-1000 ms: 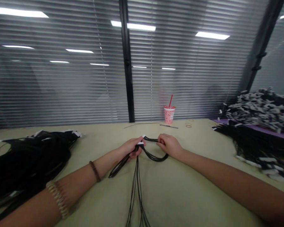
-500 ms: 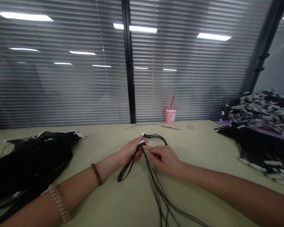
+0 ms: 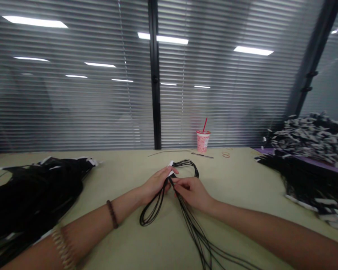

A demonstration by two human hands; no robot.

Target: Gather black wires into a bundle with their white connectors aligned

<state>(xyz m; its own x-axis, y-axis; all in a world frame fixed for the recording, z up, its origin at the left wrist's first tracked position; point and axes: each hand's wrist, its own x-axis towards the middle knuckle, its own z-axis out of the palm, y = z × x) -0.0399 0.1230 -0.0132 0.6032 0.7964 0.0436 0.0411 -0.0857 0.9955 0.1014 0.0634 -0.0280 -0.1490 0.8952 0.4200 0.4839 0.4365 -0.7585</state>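
Observation:
A bundle of thin black cables (image 3: 195, 228) with white end pieces (image 3: 171, 173) lies between my hands over the middle of the table. My left hand (image 3: 157, 184) is closed around the bundle near the white ends, and a loop hangs below it. With fingers pinched, my right hand (image 3: 193, 193) grips the black strands just right of the left fingers. Another loop arches behind both hands, and the loose lengths trail down toward the table's near edge. The fingertips of both hands partly hide the strands they hold.
Piles of black cables lie at left (image 3: 36, 195) and right (image 3: 307, 180); a heap with white ends (image 3: 312, 138) sits behind the right pile. At the back stand a pink cup with a red straw (image 3: 203, 141), a pen-like stick (image 3: 202, 155) and rubber bands (image 3: 225, 154).
My right hand has shifted slightly left, and its fingers now pinch the strands beside my left hand. The view has tilted up a little.

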